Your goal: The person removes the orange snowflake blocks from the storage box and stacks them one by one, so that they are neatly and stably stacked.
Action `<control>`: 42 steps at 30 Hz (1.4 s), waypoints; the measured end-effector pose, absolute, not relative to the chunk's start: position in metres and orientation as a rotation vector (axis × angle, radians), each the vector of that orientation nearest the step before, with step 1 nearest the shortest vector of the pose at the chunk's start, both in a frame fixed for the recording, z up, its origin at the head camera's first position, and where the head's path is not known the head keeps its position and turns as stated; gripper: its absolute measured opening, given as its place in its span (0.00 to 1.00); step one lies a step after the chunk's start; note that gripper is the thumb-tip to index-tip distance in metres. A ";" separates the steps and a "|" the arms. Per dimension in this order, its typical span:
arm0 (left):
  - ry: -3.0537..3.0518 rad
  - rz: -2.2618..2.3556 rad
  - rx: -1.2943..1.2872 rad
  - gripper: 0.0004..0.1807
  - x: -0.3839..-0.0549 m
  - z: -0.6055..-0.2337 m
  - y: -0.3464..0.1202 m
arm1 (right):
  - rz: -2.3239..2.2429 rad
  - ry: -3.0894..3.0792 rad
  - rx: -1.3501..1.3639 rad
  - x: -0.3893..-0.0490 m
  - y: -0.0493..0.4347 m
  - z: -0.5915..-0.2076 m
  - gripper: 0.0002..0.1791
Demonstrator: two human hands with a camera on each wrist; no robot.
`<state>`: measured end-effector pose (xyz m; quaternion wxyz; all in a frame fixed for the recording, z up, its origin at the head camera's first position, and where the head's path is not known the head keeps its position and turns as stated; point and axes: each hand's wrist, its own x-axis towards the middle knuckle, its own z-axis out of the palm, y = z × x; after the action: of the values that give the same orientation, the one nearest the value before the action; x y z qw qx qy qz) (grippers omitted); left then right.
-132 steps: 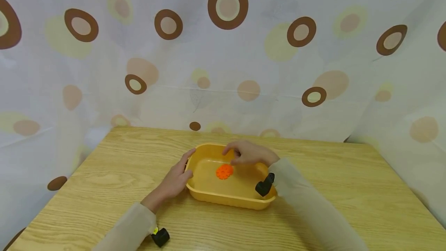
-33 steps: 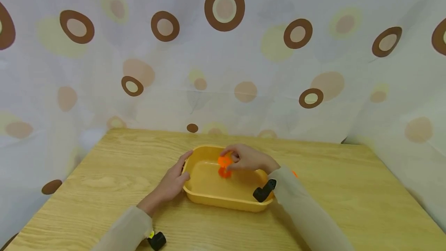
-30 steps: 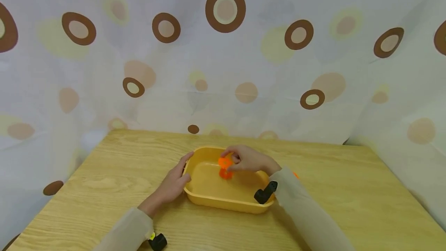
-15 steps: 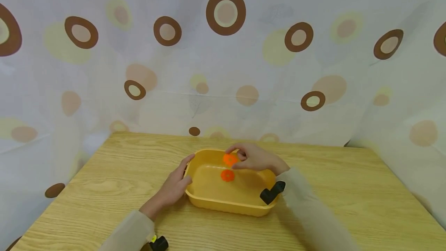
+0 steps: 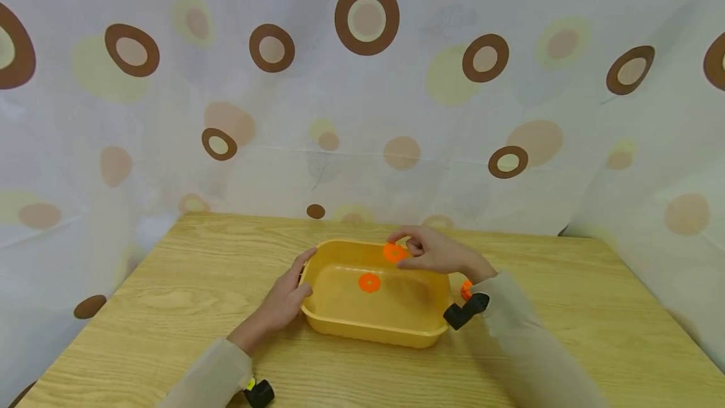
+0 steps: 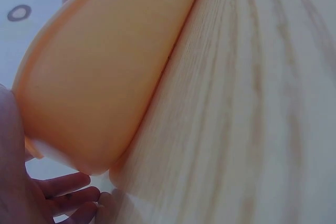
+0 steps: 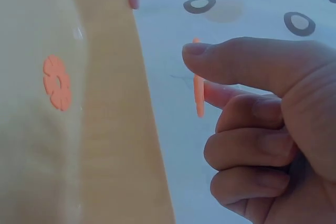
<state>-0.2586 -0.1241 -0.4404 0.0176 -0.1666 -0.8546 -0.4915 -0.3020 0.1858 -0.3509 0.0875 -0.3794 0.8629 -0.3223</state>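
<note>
My left hand (image 5: 280, 304) grips the left end of a yellow plastic basin (image 5: 368, 327), thumb over the rim and fingers on the outer side. In the left wrist view, the basin's outer wall (image 6: 110, 72) fills much of the picture beside my curled fingers. My right hand (image 5: 438, 254) pinches a thin orange notched disc (image 7: 199, 100) between thumb and index finger, the other fingers curled in. That disc is held up at the basin's back right rim. A second orange disc (image 7: 61, 98), with a centre hole and slotted edge, lies flat on the basin floor.
Beside the basin's right end, more orange pieces (image 5: 466, 289) lie on the wooden table (image 5: 566, 307), partly hidden by my right wrist. A patterned cloth (image 5: 419, 112) hangs behind the table and along both sides. Black wrist cameras (image 5: 464, 313) sit on my sleeves.
My right hand, seen with nothing in it 4.4 seconds ago, has picked an orange disc from the basin and moved right and up with it. My left hand stays on the basin.
</note>
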 end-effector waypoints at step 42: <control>-2.685 -1.537 -0.541 0.37 -0.259 -0.438 -0.126 | -1.283 2.681 -0.896 -0.272 0.275 -0.358 0.23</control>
<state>-0.2591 -0.1263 -0.4383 0.0005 -0.1722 -0.8549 -0.4894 -0.2717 0.2746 -0.3578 0.0185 -0.2886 0.8635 -0.4133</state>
